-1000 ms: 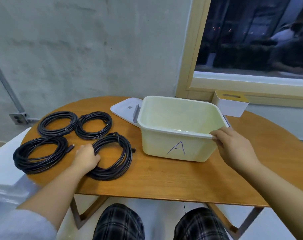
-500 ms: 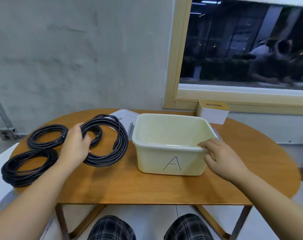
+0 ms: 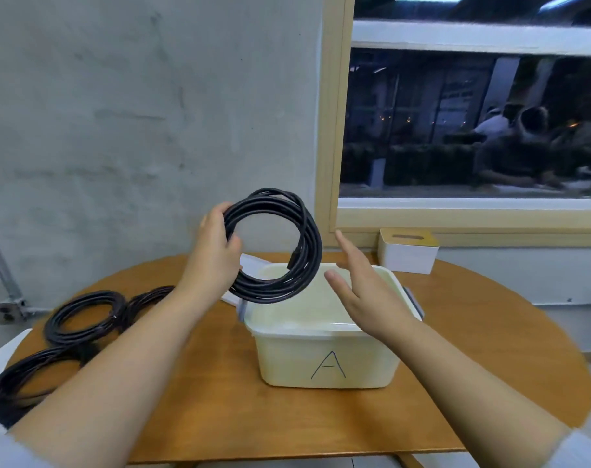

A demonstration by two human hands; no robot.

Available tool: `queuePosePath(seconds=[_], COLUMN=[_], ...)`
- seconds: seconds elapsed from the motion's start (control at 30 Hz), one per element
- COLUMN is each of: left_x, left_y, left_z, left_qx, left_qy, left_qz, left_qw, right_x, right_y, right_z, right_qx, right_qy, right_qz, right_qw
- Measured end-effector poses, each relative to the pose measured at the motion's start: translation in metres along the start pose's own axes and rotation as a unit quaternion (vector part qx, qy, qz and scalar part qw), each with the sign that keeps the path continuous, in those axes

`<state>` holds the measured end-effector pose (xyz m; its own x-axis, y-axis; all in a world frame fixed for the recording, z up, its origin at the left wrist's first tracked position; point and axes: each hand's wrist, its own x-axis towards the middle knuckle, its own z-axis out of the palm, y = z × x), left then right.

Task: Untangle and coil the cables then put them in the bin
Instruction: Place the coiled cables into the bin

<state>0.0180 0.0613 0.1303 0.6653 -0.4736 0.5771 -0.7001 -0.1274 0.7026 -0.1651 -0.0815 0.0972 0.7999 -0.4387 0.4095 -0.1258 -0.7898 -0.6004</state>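
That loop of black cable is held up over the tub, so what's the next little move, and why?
Probably lower it into the cream plastic bin marked A. The left hand grips the coiled black cable upright just above the bin's open top, the right hand hovers open beside it, and no cable shows in the visible part of the bin.

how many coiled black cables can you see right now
4. One coil is gripped by the left hand above the bin. Three lie on the table's left side: a far one, one beside it partly behind the forearm, and a near one.
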Motion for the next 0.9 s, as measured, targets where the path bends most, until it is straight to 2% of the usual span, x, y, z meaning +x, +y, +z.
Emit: queuePosePath(seconds=[0.1, 0.23, 0.4, 0.5, 0.6, 0.7, 0.8, 0.9], left_x=[-0.001, -0.005, -0.01, -0.005, 0.002, 0.007, 0.01, 0.011], left_y=[0.009, 0.009, -0.004, -0.016, -0.031, -0.044, -0.054, -0.062], left_z=[0.035, 0.076, 0.111, 0.12, 0.124, 0.127, 0.131, 0.136], left_qx=[-0.046, -0.087, -0.095, -0.074, -0.012, 0.079, 0.19, 0.274], left_qy=[-0.046, -0.108, -0.195, -0.238, -0.306, -0.412, -0.514, -0.573], left_qz=[-0.02, -0.064, -0.08, -0.094, -0.105, -0.122, -0.136, -0.121], left_qw=[0.998, 0.988, 0.973, 0.964, 0.946, 0.9, 0.825, 0.763], right_x=[0.008, 0.017, 0.031, 0.044, 0.056, 0.067, 0.076, 0.079], right_y=[0.008, 0.028, 0.062, 0.078, 0.086, 0.094, 0.107, 0.114], right_z=[-0.002, -0.009, -0.012, -0.01, -0.009, -0.002, 0.013, 0.028], right_qx=[0.048, 0.09, 0.052, -0.012, -0.043, -0.08, -0.097, -0.123], right_qy=[-0.003, 0.016, 0.001, -0.039, -0.116, -0.197, -0.265, -0.33], right_qz=[0.013, 0.073, 0.109, 0.118, 0.129, 0.139, 0.152, 0.161], right_qw=[0.999, 0.993, 0.993, 0.992, 0.984, 0.967, 0.947, 0.922])
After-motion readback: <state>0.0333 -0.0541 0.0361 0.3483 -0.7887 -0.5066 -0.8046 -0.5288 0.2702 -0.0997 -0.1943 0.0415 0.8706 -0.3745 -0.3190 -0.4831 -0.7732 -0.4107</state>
